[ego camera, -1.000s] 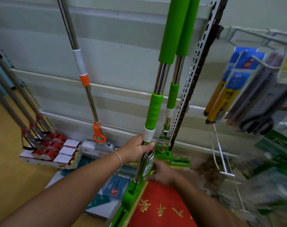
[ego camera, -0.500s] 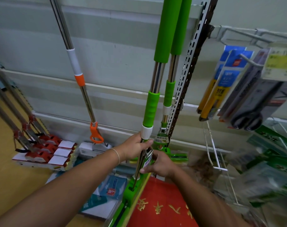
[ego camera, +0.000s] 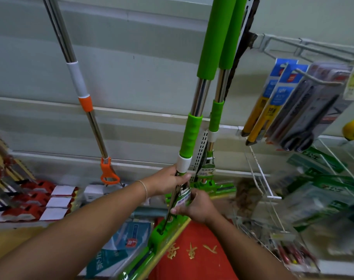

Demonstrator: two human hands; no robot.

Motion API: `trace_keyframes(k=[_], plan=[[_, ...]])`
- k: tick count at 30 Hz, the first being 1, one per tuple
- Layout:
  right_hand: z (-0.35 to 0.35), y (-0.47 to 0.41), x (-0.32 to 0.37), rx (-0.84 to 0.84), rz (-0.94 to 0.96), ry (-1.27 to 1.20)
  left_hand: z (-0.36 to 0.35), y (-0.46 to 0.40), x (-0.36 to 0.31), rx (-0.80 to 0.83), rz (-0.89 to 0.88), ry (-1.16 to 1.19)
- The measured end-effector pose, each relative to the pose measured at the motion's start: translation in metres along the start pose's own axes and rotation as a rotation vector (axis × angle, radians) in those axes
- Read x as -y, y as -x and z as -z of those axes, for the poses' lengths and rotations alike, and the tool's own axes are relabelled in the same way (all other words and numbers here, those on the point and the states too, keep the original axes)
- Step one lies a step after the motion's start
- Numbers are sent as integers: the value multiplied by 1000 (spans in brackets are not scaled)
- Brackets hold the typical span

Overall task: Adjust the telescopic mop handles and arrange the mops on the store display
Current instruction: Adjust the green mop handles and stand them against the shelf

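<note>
Both arms reach forward and down to the near green mop (ego camera: 190, 136), which stands upright before the slotted rack post (ego camera: 201, 150). The left hand (ego camera: 168, 181) has its grip closed round the pole just under the white collar (ego camera: 183, 163); the right hand (ego camera: 196, 207), lower, pinches the paper label (ego camera: 184, 196).

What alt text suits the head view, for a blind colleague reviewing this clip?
A person's left hand grips a green mop's handle under its white collar; the right hand holds its label lower down. A second green mop and an orange-trimmed mop lean on the display wall.
</note>
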State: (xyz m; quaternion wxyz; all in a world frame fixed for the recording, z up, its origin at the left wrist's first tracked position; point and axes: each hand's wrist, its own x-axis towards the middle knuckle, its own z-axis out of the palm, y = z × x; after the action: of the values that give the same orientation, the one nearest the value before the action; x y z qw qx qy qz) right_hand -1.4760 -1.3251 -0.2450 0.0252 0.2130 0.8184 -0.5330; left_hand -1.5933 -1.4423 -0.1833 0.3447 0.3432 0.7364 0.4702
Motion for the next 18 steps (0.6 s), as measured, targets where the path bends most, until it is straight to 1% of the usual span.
trace_keyframes(k=[3,10,15,18], plan=[[-12,6,-1,-115,-24,9,5,1,-4,40,-14,0],[-15,20,5,-197,-90,91,3,-4,-3,132,-58,37],[-13,28,0,-319,-161,172,-7,-9,-5,105,-73,122],[-8,26,-3,-370,-149,218,-15,-17,-8,90,-71,114]])
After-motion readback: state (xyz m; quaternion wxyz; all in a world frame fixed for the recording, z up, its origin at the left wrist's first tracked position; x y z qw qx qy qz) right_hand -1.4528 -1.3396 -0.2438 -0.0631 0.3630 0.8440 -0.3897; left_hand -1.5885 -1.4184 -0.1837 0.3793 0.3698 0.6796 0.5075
